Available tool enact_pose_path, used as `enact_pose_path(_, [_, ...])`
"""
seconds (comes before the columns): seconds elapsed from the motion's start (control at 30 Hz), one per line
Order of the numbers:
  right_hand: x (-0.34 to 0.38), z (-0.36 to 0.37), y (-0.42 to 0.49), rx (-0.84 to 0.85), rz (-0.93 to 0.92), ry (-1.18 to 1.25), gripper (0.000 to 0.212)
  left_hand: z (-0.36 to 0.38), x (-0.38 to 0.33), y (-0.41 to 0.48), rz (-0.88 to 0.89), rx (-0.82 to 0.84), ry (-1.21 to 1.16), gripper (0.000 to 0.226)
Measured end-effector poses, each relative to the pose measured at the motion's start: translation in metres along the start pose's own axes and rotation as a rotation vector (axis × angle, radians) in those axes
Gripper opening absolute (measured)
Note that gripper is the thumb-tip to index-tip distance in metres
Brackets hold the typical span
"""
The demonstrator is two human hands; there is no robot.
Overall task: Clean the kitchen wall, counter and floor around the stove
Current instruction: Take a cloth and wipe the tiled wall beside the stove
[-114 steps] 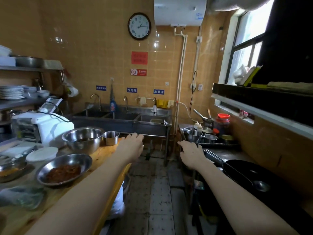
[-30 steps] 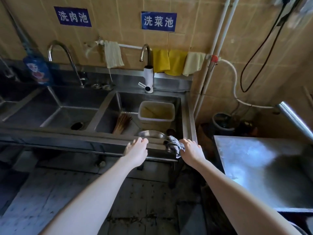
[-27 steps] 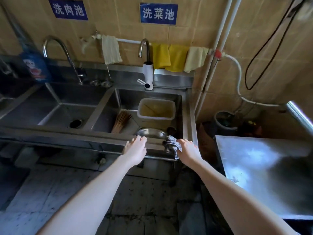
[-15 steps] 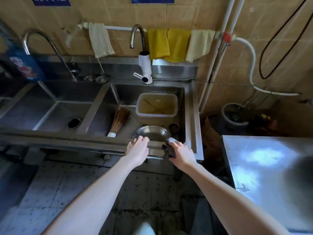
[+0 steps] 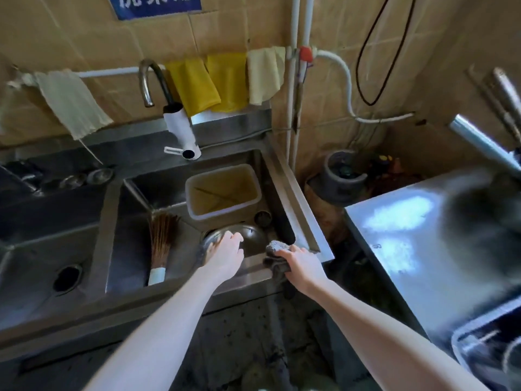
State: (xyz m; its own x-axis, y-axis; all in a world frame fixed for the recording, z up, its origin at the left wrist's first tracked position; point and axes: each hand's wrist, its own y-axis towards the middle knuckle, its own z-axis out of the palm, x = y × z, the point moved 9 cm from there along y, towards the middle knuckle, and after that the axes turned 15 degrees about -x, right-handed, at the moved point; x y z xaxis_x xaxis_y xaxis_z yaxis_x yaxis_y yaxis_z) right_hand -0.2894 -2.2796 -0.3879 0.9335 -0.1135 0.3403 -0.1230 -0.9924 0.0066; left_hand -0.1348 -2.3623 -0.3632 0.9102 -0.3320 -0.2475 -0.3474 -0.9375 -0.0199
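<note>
Hand status: your right hand grasps a crumpled grey cloth, fingers curled over it, and holds it against the front rim of the sink at its right front corner. Your left hand reaches over the same rim into the right basin with fingers extended and relaxed, grasping nothing. The fingertips lie over the near edge of a metal bowl, and contact with it cannot be confirmed.

Basin contents: the metal bowl sits at the front. A rectangular plastic tub stands behind it, and a small metal cup stands just right of the tub. A bamboo brush lies to the left, bristles pointing away from you.

Surroundings: a curved faucet with a white spout fitting rises at the back of the sink. Two yellow cloths and a pale cloth hang on the tiled wall behind it. The steel counter stands to your right, apart from the sink, and the dark tiled floor shows below your forearms
</note>
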Motion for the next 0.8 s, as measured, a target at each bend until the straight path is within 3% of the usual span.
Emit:
enact_pose_path(0.33, [-0.008,-0.045,-0.048,-0.268,0.406,0.046,0.047,-0.008,-0.045,0.01,0.346,0.069,-0.045,0.03])
enact_pose_path(0.8, [-0.092,-0.131,-0.243,-0.555,0.969,-0.067,0.046,0.004,-0.24,-0.059,0.927,0.073,-0.113,0.03])
